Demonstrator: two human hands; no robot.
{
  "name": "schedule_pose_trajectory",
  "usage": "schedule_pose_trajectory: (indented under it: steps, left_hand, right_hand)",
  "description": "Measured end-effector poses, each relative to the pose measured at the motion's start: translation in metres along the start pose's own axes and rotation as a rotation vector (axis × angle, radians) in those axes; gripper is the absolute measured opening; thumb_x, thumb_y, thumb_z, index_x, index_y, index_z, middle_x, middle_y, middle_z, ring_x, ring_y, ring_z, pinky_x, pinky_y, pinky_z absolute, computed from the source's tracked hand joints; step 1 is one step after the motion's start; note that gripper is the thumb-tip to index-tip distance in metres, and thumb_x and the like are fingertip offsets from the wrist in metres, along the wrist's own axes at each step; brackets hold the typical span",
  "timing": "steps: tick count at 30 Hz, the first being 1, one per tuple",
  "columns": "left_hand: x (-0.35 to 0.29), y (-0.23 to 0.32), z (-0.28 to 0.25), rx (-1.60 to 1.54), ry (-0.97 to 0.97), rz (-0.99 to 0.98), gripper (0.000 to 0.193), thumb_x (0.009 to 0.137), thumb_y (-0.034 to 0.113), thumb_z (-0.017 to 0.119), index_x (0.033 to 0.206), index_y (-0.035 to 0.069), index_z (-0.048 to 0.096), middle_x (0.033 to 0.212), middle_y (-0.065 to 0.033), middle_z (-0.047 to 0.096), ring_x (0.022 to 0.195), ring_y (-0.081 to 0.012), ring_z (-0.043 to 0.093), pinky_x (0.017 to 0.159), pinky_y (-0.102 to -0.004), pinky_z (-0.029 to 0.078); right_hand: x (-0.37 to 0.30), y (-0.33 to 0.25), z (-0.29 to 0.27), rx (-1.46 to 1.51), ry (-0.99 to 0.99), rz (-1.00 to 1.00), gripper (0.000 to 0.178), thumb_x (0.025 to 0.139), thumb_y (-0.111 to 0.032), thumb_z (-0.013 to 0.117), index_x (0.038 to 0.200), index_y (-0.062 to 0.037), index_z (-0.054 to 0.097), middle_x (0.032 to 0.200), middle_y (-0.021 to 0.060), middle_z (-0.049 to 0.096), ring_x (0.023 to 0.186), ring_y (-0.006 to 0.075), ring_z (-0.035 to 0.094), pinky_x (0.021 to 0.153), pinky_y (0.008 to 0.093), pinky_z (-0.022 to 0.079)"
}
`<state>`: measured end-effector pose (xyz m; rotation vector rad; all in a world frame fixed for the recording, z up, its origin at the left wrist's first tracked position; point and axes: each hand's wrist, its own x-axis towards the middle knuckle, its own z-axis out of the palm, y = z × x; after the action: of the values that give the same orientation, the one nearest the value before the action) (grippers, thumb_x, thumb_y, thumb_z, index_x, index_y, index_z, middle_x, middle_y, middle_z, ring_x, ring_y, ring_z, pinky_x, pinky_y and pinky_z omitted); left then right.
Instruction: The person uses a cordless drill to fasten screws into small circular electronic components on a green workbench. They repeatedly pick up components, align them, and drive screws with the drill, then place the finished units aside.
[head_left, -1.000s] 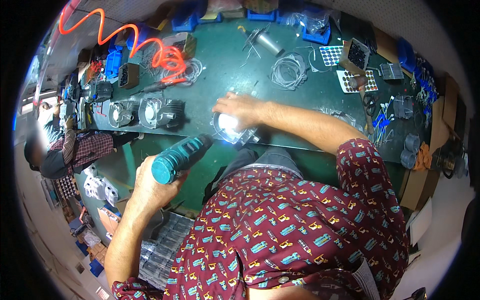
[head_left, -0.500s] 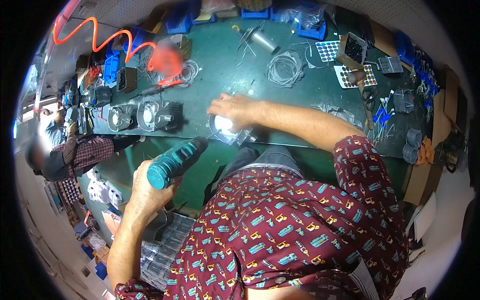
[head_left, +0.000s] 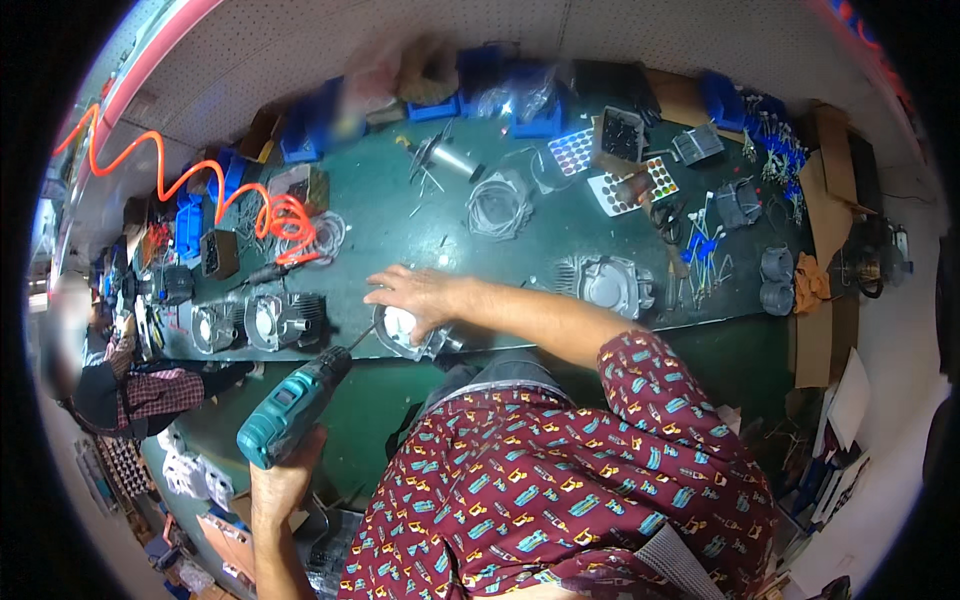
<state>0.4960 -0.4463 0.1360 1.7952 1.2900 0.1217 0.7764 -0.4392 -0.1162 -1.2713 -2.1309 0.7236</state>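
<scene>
I am seeing the teal, pistol-shaped plastic drill [head_left: 284, 412] looking smooth; the grey, rounded metal casting [head_left: 400, 332] is gleaming, the flat green counter [head_left: 395, 225] shining.

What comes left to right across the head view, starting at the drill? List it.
Teal drill in the left hand → metal casting under the right hand → finned casting → blue-and-white leads → orange cloth.
</scene>
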Motion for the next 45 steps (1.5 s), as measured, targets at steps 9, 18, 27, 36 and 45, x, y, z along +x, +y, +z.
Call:
schedule_pose_trajectory:
  steps: [9,18,27,36,45]
  left_hand:
    - [-0.011,-0.08,0.041,-0.118,0.266,0.034,0.034,0.091,0.014,0.075,0.122,0.002,0.065,0.11,-0.0083,0.069,0.096,-0.0185,0.064,0.088,-0.0337,0.052]
    - [-0.023,-0.082,0.053,-0.161,0.276,-0.181,0.037,0.091,0.021,0.076,0.119,0.0,0.065,0.104,-0.0071,0.068,0.087,-0.0171,0.063,0.08,-0.032,0.052]
    - [-0.025,-0.088,0.05,-0.174,0.236,-0.223,0.033,0.088,0.016,0.079,0.116,0.002,0.069,0.107,-0.0079,0.071,0.097,-0.0196,0.065,0.088,-0.0361,0.052]
    - [-0.027,-0.109,0.054,-0.205,0.334,-0.177,0.04,0.09,0.02,0.076,0.125,0.003,0.064,0.116,-0.0084,0.067,0.103,-0.02,0.062,0.093,-0.0351,0.05]
    - [-0.048,-0.132,0.054,-0.357,0.417,-0.24,0.032,0.089,0.01,0.075,0.118,-0.001,0.066,0.112,-0.0109,0.07,0.102,-0.021,0.065,0.091,-0.037,0.052]
  right_hand:
    - [-0.057,0.026,0.037,0.518,0.94,0.64,0.025,0.085,-0.009,0.071,0.107,0.0011,0.069,0.097,0.0155,0.073,0.082,0.0234,0.072,0.075,0.0342,0.057]
    - [-0.142,0.098,0.131,0.341,0.919,1.119,0.018,0.089,-0.006,0.063,0.103,0.0032,0.069,0.076,0.0114,0.071,0.059,0.0161,0.065,0.055,0.0324,0.053]
    - [-0.176,0.043,0.142,0.219,0.802,1.037,0.019,0.085,-0.006,0.069,0.102,0.0047,0.068,0.092,0.0195,0.073,0.087,0.0279,0.073,0.077,0.0358,0.057]
    - [-0.117,0.072,0.094,0.285,0.776,0.847,0.019,0.084,-0.007,0.072,0.101,0.0018,0.071,0.095,0.0192,0.071,0.083,0.0296,0.072,0.075,0.0359,0.056]
    - [0.026,0.132,0.035,0.075,0.236,0.441,0.02,0.083,-0.014,0.066,0.098,-0.0028,0.074,0.1,0.0177,0.072,0.094,0.0357,0.069,0.087,0.042,0.054]
